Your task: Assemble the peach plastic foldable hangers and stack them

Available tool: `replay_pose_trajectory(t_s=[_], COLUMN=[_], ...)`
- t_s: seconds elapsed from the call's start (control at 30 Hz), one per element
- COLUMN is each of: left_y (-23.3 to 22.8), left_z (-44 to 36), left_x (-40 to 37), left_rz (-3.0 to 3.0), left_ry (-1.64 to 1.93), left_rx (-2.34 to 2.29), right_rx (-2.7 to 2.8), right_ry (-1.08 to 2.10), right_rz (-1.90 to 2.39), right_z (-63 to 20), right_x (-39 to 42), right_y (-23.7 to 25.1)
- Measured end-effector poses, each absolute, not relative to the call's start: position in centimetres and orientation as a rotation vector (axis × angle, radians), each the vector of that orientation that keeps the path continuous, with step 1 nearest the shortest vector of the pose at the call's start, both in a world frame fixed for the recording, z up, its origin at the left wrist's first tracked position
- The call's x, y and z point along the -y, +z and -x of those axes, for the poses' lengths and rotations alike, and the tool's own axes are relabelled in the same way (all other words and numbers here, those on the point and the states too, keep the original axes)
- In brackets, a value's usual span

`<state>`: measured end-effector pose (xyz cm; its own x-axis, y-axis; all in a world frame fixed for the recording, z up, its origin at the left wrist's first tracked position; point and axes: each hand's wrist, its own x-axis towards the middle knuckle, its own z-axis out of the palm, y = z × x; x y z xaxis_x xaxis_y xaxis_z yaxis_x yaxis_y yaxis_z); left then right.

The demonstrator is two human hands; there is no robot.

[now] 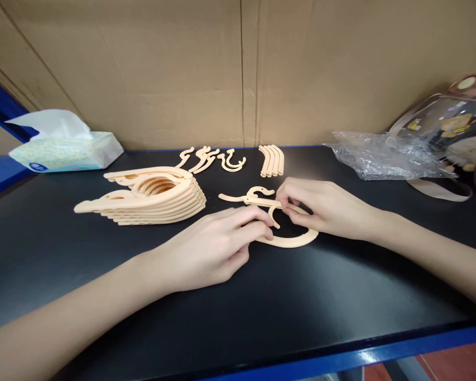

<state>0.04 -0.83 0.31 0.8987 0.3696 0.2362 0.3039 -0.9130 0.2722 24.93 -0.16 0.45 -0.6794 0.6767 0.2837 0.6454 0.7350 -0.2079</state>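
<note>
On the black surface (103,275), near a stack of peach plastic hanger pieces (150,197), both hands pinch one curved peach plastic hanger piece (289,241): left hand (214,243) clamped on its near end, right hand (321,206) gripping its small hook (257,193).

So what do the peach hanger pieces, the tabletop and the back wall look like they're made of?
The hanger piece that both hands pinch looks like moulded plastic: uniform peach, matte, thin with rounded edges, like the stack of pieces. The tabletop seems a smooth black laminate or mat with a faint sheen. The back wall is plain brown cardboard, with visible creases and seams.
</note>
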Motion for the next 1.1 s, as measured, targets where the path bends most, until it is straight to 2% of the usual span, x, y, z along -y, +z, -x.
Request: replay_pose_trajectory(t_s=[0.37,0.57,0.8,1.1], left_y=[0.5,0.5,1.2,0.9], left_z=[-0.2,-0.2,-0.7,-1.6], left_x=[0.5,0.9,2.2,3.0], left_rz=[-3.080,-3.027,-2.960,-2.745], left_ry=[0.601,0.477,0.506,0.412], left_rx=[-0.719,-0.869,-1.121,-1.357], right_rx=[2.607,2.506,2.421,2.412], right_ry=[0.127,0.451,0.834,0.991], right_rz=[1.002,1.094,0.998,0.966], right_z=[-24.6,-24.6,-23.7,-23.4], right_x=[0.6,0.7,1.4,1.6], right_y=[0.4,0.5,0.8,0.9])
